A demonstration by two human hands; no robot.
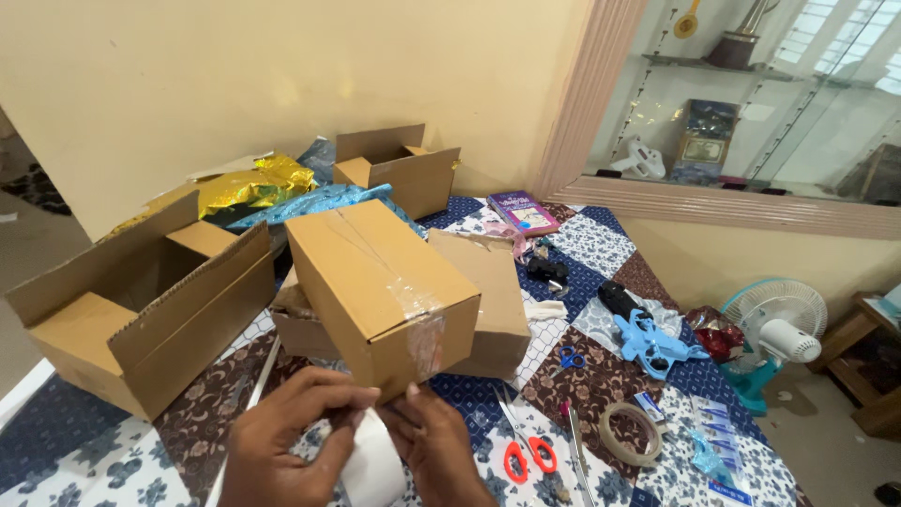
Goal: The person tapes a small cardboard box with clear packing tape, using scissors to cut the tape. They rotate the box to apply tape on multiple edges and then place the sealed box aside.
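Both my hands hold a white roll (374, 462) of paper or tape at the bottom of the head view. My left hand (286, 437) grips its left side, thumb over the top. My right hand (436, 446) pinches its right edge. Just beyond my fingers stands a closed brown cardboard box (375, 286) sealed with clear tape, its near corner almost touching my hands. It rests against a flatter cardboard box (497, 291) behind it.
An open cardboard box (141, 300) lies at left, another open box (399, 169) at the back by gold and blue foil wrap (272, 192). On the patterned cloth (601, 249) lie red-handled scissors (526, 455), a tape roll (631, 432), a blue tool (649, 343), small blue scissors (570, 358), a purple book (523, 211). A small fan (774, 338) stands right.
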